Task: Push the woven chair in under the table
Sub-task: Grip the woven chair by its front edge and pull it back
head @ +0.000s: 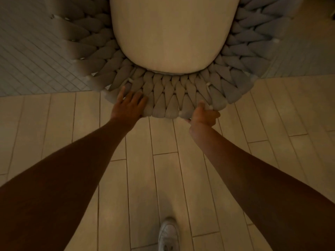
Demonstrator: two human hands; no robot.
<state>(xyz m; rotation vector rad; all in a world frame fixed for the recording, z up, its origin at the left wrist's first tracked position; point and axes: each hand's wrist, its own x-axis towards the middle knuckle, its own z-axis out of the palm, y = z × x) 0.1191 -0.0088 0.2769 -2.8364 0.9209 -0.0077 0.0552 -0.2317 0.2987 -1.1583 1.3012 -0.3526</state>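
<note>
While the woven chair point(174, 95) backrest is gripped at its near rim by the right hand point(204, 115), the left hand point(127, 105) is laid flat, fingers spread.

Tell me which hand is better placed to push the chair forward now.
Probably the left hand: it lies flat, fingers spread, against the chair back, ready to press. The right hand curls around the rim, better for steering.

Chair point(172, 98) – thick matt woven cloth
</note>
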